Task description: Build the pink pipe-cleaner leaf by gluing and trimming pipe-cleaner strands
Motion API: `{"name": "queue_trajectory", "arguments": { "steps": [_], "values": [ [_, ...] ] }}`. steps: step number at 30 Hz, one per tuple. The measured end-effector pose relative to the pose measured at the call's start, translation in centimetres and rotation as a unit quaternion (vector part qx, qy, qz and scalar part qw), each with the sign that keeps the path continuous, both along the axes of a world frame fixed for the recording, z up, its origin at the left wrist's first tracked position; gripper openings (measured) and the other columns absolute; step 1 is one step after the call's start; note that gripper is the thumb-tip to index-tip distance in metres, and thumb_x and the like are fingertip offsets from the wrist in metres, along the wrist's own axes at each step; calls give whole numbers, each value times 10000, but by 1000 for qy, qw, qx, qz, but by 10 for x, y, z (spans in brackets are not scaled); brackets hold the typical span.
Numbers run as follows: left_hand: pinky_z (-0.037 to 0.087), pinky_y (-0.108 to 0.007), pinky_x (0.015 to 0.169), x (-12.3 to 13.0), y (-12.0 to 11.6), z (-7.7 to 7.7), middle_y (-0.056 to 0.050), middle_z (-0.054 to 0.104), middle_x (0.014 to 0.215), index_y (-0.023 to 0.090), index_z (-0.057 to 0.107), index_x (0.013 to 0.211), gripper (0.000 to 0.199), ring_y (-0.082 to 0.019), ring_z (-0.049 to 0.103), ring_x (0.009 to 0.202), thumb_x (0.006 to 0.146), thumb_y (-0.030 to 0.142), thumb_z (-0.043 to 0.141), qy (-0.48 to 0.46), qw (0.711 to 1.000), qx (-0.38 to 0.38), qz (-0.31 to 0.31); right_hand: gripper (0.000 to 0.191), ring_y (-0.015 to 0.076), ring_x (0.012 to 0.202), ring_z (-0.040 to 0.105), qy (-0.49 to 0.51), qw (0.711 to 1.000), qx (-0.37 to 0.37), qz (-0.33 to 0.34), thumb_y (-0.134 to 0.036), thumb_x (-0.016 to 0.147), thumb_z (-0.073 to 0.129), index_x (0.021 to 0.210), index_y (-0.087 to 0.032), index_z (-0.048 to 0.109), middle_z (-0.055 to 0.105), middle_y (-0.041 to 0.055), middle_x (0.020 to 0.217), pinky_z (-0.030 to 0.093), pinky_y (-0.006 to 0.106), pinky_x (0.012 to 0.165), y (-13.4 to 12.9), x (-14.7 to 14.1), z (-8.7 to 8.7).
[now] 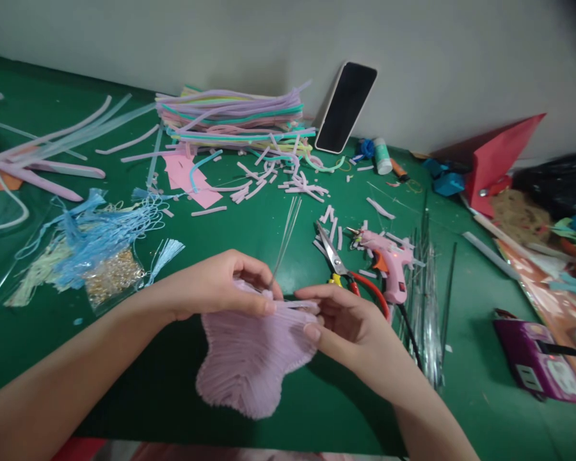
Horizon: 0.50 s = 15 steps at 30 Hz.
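A fuzzy lilac star-like piece (252,355), built from rows of pipe cleaners, is held above the near part of the green table. My left hand (230,285) pinches its upper left edge, thumb in front. Several thin metal wires (288,234) stick up from behind those fingers. On the upper right edge, my right hand (345,326) grips the same piece with thumb and fingers, close to a pale strip along its top. Right of the hands lie red-handled scissors (336,259) with parted blades, and a pink glue gun (388,262). The fingertips behind the piece are partly hidden.
A bundle of pastel pipe cleaners (230,115) and a leaning phone (346,105) stand by the wall. Blue tassels (96,224) and a bag of gold bits (112,278) lie left. Loose wires (427,307) and a purple power strip (540,355) are at right.
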<state>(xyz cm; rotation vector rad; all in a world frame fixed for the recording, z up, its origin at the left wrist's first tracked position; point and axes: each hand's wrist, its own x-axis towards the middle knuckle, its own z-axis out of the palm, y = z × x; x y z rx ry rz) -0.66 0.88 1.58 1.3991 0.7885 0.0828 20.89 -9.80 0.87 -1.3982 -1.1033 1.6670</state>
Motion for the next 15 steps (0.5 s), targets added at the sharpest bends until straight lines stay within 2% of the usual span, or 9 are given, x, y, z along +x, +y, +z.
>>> {"name": "queue_trajectory", "arguments": {
  "steps": [3, 7, 10, 15],
  "values": [
    [391, -192, 678, 3, -2, -2, 60, 688, 767, 234, 725, 785, 155, -96, 571, 716, 731, 371, 771, -5, 1000, -10, 21, 376, 104, 734, 566, 25, 999, -36, 1, -382, 747, 770, 1064, -227, 640, 643, 13, 858, 472, 234, 667, -1, -3, -4],
    [390, -187, 668, 4, -5, -3, 66, 676, 735, 235, 726, 758, 120, -88, 558, 691, 727, 342, 772, -8, 998, -11, 54, 301, 75, 597, 516, 44, 995, -90, -23, -376, 669, 823, 837, -179, 669, 604, -24, 671, 440, 210, 584, 0, -6, -3],
    [393, -189, 654, 3, -6, -2, 67, 658, 682, 230, 729, 739, 110, -80, 541, 639, 726, 332, 770, 2, 998, -25, 51, 283, 71, 546, 487, 26, 995, -80, -55, -367, 614, 853, 723, -173, 678, 579, -38, 589, 417, 206, 542, 1, -7, -1],
    [399, -195, 648, 5, -7, 1, 53, 664, 684, 215, 723, 718, 116, -89, 547, 640, 706, 316, 778, 14, 997, -55, 54, 260, 68, 536, 475, -14, 995, -63, -71, -416, 682, 803, 717, -178, 705, 595, -24, 599, 374, 199, 506, -1, -7, -1]
  ]
}}
